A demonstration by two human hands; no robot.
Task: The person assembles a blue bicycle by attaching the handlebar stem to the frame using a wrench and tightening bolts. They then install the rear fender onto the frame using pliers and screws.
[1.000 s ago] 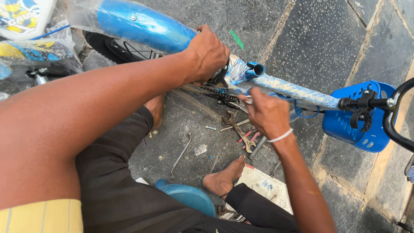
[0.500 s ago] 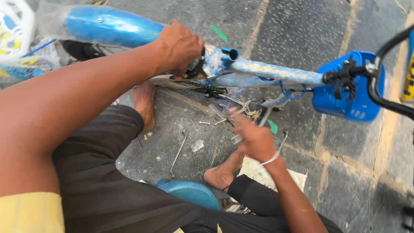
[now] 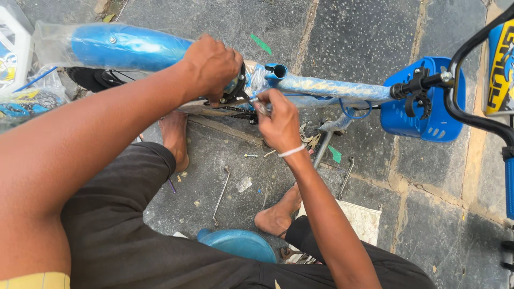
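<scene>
A small blue bicycle lies across the stone floor, its frame tube (image 3: 332, 85) wrapped in clear plastic. My left hand (image 3: 211, 67) grips the frame near the seat tube opening (image 3: 278, 70), over a dark part. My right hand (image 3: 278, 120) pinches a small metal piece (image 3: 256, 101), perhaps a bolt or slim tool, against the frame just right of my left hand. A white band circles my right wrist. The blue mudguard (image 3: 123, 47) in plastic runs off to the left.
A blue plastic basket (image 3: 423, 115) and black handlebar (image 3: 471, 107) sit at the right. Wrenches (image 3: 220, 195) and small bolts (image 3: 250, 156) lie on the floor between my bare feet (image 3: 278, 214). A blue stool (image 3: 238, 245) is under me. Packaging lies at left.
My right hand dipped to the floor among the loose parts, then rose back to the frame beside my left hand, now holding a small metal piece. My left hand stayed on the frame.
</scene>
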